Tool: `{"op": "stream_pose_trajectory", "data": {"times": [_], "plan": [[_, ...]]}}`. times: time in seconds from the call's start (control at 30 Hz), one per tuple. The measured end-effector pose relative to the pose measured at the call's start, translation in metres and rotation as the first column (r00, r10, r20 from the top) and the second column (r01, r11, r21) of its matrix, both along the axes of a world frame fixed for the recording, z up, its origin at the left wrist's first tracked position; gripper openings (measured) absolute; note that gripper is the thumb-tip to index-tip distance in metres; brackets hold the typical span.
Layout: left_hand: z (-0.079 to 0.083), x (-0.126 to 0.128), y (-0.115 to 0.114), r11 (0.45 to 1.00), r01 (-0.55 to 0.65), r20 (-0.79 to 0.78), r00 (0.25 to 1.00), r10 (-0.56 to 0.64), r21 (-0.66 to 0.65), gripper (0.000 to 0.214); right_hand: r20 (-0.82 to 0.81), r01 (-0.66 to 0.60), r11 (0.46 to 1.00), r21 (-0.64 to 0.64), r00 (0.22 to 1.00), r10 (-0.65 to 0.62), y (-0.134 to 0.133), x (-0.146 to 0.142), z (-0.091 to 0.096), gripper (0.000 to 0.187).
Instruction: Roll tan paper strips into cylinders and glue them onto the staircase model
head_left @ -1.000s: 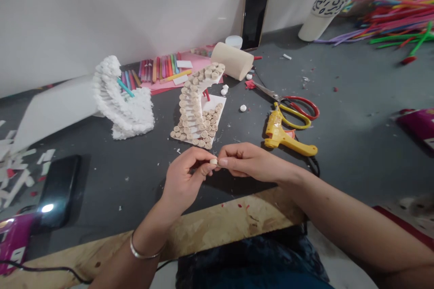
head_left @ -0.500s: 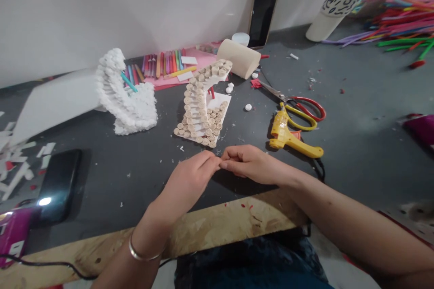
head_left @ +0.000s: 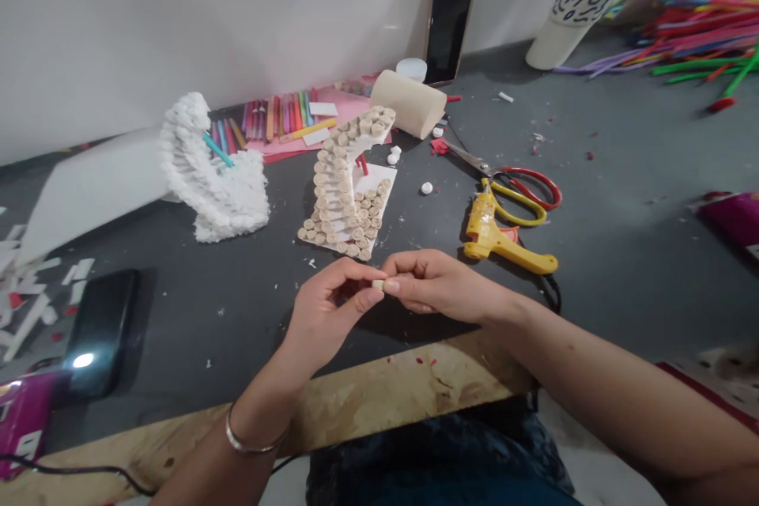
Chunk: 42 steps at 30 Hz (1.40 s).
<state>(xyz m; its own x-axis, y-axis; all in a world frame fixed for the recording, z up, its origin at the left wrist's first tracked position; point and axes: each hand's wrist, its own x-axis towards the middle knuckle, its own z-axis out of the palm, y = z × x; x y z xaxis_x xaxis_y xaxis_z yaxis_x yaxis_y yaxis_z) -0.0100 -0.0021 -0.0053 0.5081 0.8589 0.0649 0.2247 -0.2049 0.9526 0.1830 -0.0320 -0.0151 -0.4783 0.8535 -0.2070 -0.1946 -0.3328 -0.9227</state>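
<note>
"What are you having at the left?"
"White paper strips (head_left: 35,312), lying loose; one black phone (head_left: 112,312), its light shining; farther off, one fluffy white model (head_left: 234,205), standing."

"And the middle?"
"My left hand (head_left: 326,308), pinching one small pale roll (head_left: 378,285) between thumb and forefinger. Just beyond, one curved model (head_left: 341,194) is standing, bearing similar rolls. My right hand (head_left: 442,285) is meeting the left, its fingertips closing on the roll too; I am probably gripping from both sides to steady so small a piece."

"The right?"
"One yellow glue gun (head_left: 483,225), lying just beyond my right wrist, presumably for easy reach; one pair of scissors (head_left: 486,169), lying behind it, blades pointing far left."

"Edges and room?"
"The wooden edge (head_left: 403,399) is running below my wrists on the near side. The curved model is crowding my fingers on the far side; the widest stretch of tabletop (head_left: 628,269) is lying right of the glue gun."
</note>
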Motion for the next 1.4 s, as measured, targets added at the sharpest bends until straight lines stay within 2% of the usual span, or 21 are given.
{"op": "stream_pose_trajectory", "data": {"times": [0.1,0.3,0.47,0.67,0.77,0.87,0.93,1.0,1.03,1.1,1.17,1.27,1.4], "plan": [[0.000,0.000,0.001,0.998,0.007,-0.016,1.000,-0.007,0.057,0.010,0.008,0.000,1.000,0.004,1.000,0.000,0.000,-0.001,-0.001,0.036],[0.001,-0.004,0.003,0.933,0.086,-0.189,0.982,-0.020,0.348,0.010,0.106,-0.024,1.000,0.000,0.994,0.024,0.000,-0.001,-0.003,0.037],[-0.006,-0.008,0.007,0.817,0.195,-0.357,0.934,0.014,0.542,0.013,0.250,-0.014,1.000,0.011,0.968,0.011,0.002,0.000,-0.006,0.031],[-0.009,-0.010,0.006,0.629,0.331,-0.490,0.867,0.092,0.704,0.015,0.271,-0.042,0.999,-0.008,0.962,0.043,0.003,0.000,-0.005,0.026],[-0.007,-0.009,0.004,0.598,0.351,-0.509,0.853,0.114,0.721,0.016,0.287,-0.046,0.998,-0.031,0.956,0.053,0.003,0.000,-0.003,0.027],[-0.009,-0.009,0.005,0.604,0.337,-0.485,0.869,0.095,0.722,0.016,0.323,-0.031,0.999,-0.038,0.945,0.042,0.003,0.000,-0.001,0.029],[-0.010,-0.008,0.005,0.627,0.306,-0.455,0.886,0.086,0.716,0.015,0.330,-0.021,0.999,-0.031,0.943,0.030,0.003,0.000,0.000,0.030],[-0.011,-0.007,0.005,0.682,0.251,-0.405,0.911,0.073,0.687,0.014,0.321,-0.009,1.000,-0.015,0.947,0.013,0.003,0.001,0.000,0.030],[-0.010,-0.006,0.004,0.726,0.219,-0.374,0.926,0.056,0.651,0.012,0.308,-0.008,1.000,-0.006,0.951,0.009,0.003,0.001,0.000,0.030],[-0.009,-0.005,0.003,0.824,0.160,-0.298,0.955,0.011,0.544,0.009,0.271,-0.011,1.000,0.007,0.963,0.008,0.002,0.002,0.000,0.031],[-0.009,-0.003,0.002,0.897,0.117,-0.222,0.975,-0.022,0.427,0.008,0.224,-0.021,1.000,0.009,0.974,0.019,0.001,0.003,0.001,0.033],[-0.010,-0.001,0.001,0.954,0.058,-0.111,0.993,-0.026,0.294,0.009,0.136,-0.040,0.999,-0.006,0.990,0.040,0.000,0.005,0.001,0.033],[-0.013,0.001,0.001,0.981,0.006,-0.004,1.000,-0.005,0.194,0.011,0.074,-0.052,0.999,-0.010,0.996,0.053,0.000,0.005,0.000,0.034]]}}
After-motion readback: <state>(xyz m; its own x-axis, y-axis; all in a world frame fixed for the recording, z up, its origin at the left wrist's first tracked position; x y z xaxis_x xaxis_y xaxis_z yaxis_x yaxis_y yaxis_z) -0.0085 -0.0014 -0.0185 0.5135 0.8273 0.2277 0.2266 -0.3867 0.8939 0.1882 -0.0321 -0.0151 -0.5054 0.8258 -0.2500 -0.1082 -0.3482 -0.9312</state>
